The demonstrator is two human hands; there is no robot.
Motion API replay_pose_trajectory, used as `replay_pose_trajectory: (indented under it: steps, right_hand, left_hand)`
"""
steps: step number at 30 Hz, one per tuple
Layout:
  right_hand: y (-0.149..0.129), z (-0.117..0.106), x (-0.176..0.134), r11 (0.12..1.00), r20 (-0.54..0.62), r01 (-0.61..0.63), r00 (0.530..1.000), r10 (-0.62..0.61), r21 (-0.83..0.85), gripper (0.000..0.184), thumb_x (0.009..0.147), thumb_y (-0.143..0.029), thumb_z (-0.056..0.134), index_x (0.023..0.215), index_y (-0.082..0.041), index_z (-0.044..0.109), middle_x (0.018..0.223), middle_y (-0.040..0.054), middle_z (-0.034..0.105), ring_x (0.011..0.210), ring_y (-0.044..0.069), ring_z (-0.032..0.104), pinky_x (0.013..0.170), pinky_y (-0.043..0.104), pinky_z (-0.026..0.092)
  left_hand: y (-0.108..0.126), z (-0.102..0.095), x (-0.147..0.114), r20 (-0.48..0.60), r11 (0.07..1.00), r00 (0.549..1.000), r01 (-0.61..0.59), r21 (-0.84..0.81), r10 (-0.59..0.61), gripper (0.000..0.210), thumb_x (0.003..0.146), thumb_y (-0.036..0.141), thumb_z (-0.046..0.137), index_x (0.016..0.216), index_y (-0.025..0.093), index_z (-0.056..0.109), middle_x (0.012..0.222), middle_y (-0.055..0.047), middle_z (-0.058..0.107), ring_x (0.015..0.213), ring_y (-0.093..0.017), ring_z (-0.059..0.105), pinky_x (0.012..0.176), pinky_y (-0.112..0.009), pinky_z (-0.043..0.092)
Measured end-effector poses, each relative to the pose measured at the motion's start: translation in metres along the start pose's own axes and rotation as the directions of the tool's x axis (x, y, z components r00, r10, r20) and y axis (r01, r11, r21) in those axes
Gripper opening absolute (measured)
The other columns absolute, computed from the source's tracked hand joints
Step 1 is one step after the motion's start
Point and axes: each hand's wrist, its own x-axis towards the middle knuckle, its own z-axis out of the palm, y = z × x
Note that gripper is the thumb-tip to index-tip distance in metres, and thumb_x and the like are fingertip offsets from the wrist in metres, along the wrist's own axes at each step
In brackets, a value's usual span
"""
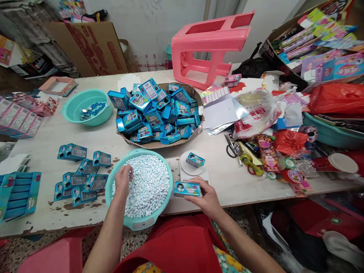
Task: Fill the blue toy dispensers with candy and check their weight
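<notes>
My right hand (207, 198) grips a small blue candy box (184, 189) by its right end, a round hole at its left. It is just right of a turquoise basin (139, 224) full of small white and pale-blue candies (149, 182). Over the candies at the basin's left side, my left hand (124, 179) is closed with curled fingers; what they hold is hidden. Another blue candy box (195, 160) stands on a small white scale (184, 167) beyond my right hand. Several similar boxes (96, 182) stand left of the basin.
Behind the basin sits a carton (159, 146) heaped with blue boxes. A second turquoise basin (68, 110) holds shiny round pieces. A pink stool (178, 49) lies on its side at the back. Scissors (230, 146), bags and wrappers clutter the right; a display box (34, 193) is far left.
</notes>
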Motion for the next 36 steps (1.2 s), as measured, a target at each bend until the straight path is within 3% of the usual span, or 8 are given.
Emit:
replay_pose_trajectory:
  steps: [4,8,13,18,23,26,29,36]
  right_hand:
    - [0.025,-0.049,0.003,0.998,-0.324,-0.047,0.946,0.034,-0.034,0.039,0.067,-0.034,0.076,0.100,-0.020,0.061,0.096,0.0041,0.061,0.087,0.018,0.059,0.079,0.032,0.048]
    - [0.062,-0.096,0.006,0.989,-0.617,-0.146,0.781,0.092,-0.037,0.053,0.060,-0.039,0.079,0.104,-0.017,0.061,0.092,0.0052,0.063,0.082,0.019,0.058,0.079,0.036,0.047]
    - [0.085,-0.120,0.011,0.983,-0.729,-0.184,0.671,0.137,0.015,0.061,0.055,-0.042,0.080,0.106,-0.014,0.062,0.088,0.0061,0.065,0.076,0.018,0.058,0.074,0.035,0.048]
    - [0.083,-0.112,0.013,0.983,-0.678,-0.179,0.718,0.159,0.042,0.059,0.056,-0.042,0.079,0.105,-0.014,0.062,0.088,0.0065,0.065,0.077,0.019,0.058,0.073,0.035,0.049]
    - [0.087,-0.105,0.018,0.985,-0.646,-0.169,0.748,0.152,0.035,0.056,0.059,-0.041,0.078,0.106,-0.015,0.061,0.094,0.0068,0.065,0.083,0.020,0.059,0.078,0.036,0.048]
    - [0.088,-0.104,0.026,0.988,-0.631,-0.154,0.764,0.130,0.018,0.056,0.059,-0.042,0.078,0.106,-0.015,0.061,0.095,0.0067,0.064,0.083,0.019,0.059,0.079,0.036,0.048]
    - [0.086,-0.101,0.038,0.989,-0.637,-0.150,0.763,0.111,-0.008,0.057,0.058,-0.043,0.078,0.105,-0.014,0.062,0.092,0.0065,0.064,0.081,0.019,0.058,0.076,0.035,0.048]
    - [0.096,-0.066,0.082,0.994,-0.476,-0.028,0.879,-0.028,-0.109,0.046,0.064,-0.043,0.074,0.100,-0.017,0.062,0.094,0.0053,0.062,0.086,0.019,0.058,0.077,0.033,0.048]
  left_hand:
    - [-0.003,-0.001,-0.001,0.193,0.855,0.974,-0.201,0.479,0.120,0.031,0.076,0.049,0.051,0.063,0.021,0.054,0.062,-0.001,0.056,0.062,-0.017,0.050,0.058,-0.026,0.033]
    - [-0.008,0.008,-0.005,0.232,0.799,0.963,-0.244,0.550,0.135,0.027,0.076,0.046,0.049,0.067,0.022,0.057,0.070,-0.003,0.062,0.068,-0.021,0.053,0.062,-0.028,0.034]
    - [0.003,0.019,-0.009,0.181,0.992,0.978,0.093,0.083,-0.106,0.032,0.062,0.045,0.067,0.076,0.018,0.061,0.063,-0.001,0.054,0.053,-0.012,0.043,0.048,-0.023,0.029]
    - [0.026,0.025,-0.010,0.275,0.896,0.924,0.341,-0.285,-0.264,0.041,0.062,0.052,0.069,0.065,0.016,0.048,0.055,0.005,0.040,0.044,-0.006,0.032,0.040,-0.019,0.018]
    - [0.051,0.092,-0.036,0.470,0.974,0.881,-0.156,0.164,0.062,0.029,0.078,0.046,0.056,0.079,0.018,0.064,0.066,-0.001,0.058,0.053,-0.010,0.046,0.050,-0.021,0.032]
    - [0.062,0.153,-0.052,0.725,0.662,0.664,-0.629,0.408,0.183,0.031,0.085,0.041,0.049,0.112,0.028,0.060,0.075,-0.003,0.065,0.070,-0.018,0.058,0.062,-0.025,0.037]
    - [0.066,0.193,-0.057,0.832,0.315,0.536,-0.822,0.475,0.142,0.028,0.089,0.036,0.044,0.111,0.028,0.059,0.079,-0.007,0.067,0.075,-0.023,0.062,0.063,-0.028,0.035]
    - [0.081,0.143,-0.059,0.726,0.346,0.621,-0.778,0.524,0.297,0.027,0.091,0.042,0.040,0.098,0.028,0.062,0.087,-0.003,0.069,0.075,-0.021,0.063,0.056,-0.026,0.029]
